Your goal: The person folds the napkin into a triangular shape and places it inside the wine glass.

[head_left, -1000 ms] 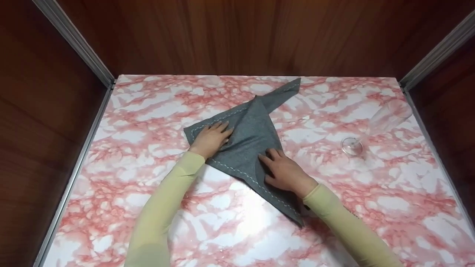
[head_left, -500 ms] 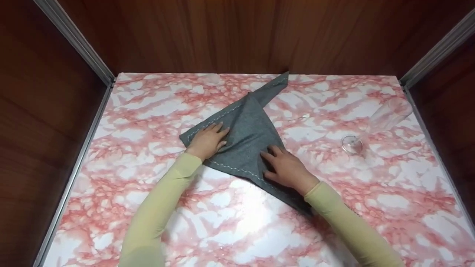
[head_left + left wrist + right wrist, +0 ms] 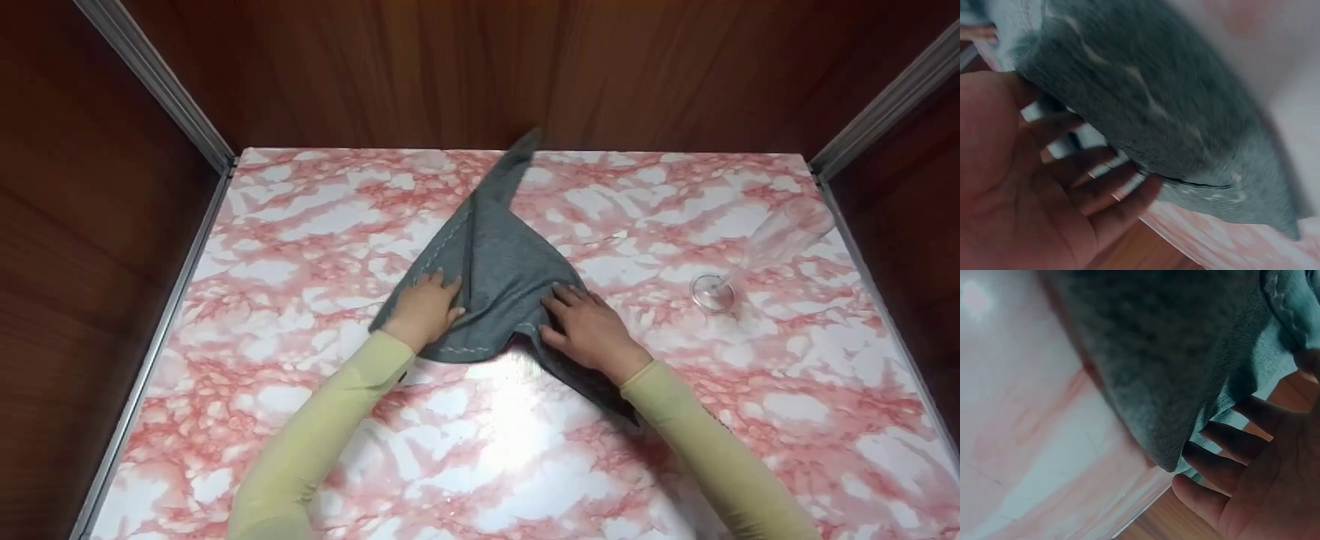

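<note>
A grey-green cloth (image 3: 499,251) with white stitching along its hem lies partly folded and creased mid-table. Its narrow far corner reaches past the table's back edge. My left hand (image 3: 424,304) rests on the left part of it, fingers spread and extended. On the right part lies my right hand (image 3: 589,330), its fingers only slightly bent on the fabric. Between the hands the near hem arches up a little. The left wrist view shows the cloth's stitched edge (image 3: 1151,101) beside the extended fingers (image 3: 1123,202). A drooping corner (image 3: 1157,433) shows in the right wrist view.
To the right, a clear stemmed glass (image 3: 787,232) stands on its round foot. The table (image 3: 315,465) has a red and white marbled top. Brown wood-grain panels (image 3: 480,75) border it at the back and both sides, with metal strips (image 3: 154,82) at the corners.
The cloth has turned anticlockwise, its far corner swinging left and back. My left hand has slid slightly toward me; my right has barely moved. The near hem has buckled upward between them.
</note>
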Demonstrator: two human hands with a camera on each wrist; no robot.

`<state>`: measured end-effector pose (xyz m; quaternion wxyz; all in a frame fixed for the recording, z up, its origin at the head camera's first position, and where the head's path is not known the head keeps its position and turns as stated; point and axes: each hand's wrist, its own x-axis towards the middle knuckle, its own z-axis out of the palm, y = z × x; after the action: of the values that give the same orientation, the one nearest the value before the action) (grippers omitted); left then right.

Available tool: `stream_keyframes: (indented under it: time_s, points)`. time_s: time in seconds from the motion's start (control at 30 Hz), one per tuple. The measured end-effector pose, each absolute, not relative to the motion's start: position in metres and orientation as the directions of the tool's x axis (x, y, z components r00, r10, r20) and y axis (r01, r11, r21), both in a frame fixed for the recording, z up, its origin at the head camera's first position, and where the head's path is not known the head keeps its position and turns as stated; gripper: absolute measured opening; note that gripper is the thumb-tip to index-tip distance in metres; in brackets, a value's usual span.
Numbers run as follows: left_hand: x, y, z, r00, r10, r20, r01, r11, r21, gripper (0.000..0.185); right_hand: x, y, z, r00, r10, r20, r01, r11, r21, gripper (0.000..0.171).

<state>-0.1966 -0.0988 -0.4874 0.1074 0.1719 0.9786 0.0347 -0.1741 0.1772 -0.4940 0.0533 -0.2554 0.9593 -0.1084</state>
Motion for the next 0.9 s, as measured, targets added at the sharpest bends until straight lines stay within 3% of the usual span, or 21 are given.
stream_keyframes:
  time_s: [0.23, 0.37, 0.6, 0.9]
  points:
    - [-0.164, -0.082, -0.493, -0.933, 0.358, -0.042, 0.359, 0.933, -0.023, 0.056, -0.182, 0.184, -0.490, -0.872, -0.485, -0.066, -0.455, 0.853, -0.256, 0.051]
    - [-0.156, -0.079, -0.490, -0.914, 0.405, -0.034, 0.406, 0.912, -0.061, 0.051, -0.189, 0.186, -0.489, -0.875, -0.479, -0.064, -0.449, 0.855, -0.260, 0.050]
    - [-0.179, -0.096, -0.492, -0.871, 0.490, 0.013, 0.491, 0.871, 0.012, 0.036, -0.188, 0.180, -0.485, -0.875, -0.483, -0.013, -0.463, 0.845, -0.269, 0.045]
    - [-0.218, -0.110, -0.498, -0.864, 0.499, -0.064, 0.496, 0.866, 0.057, 0.040, -0.161, 0.167, -0.491, -0.887, -0.449, -0.107, -0.396, 0.860, -0.321, 0.066]
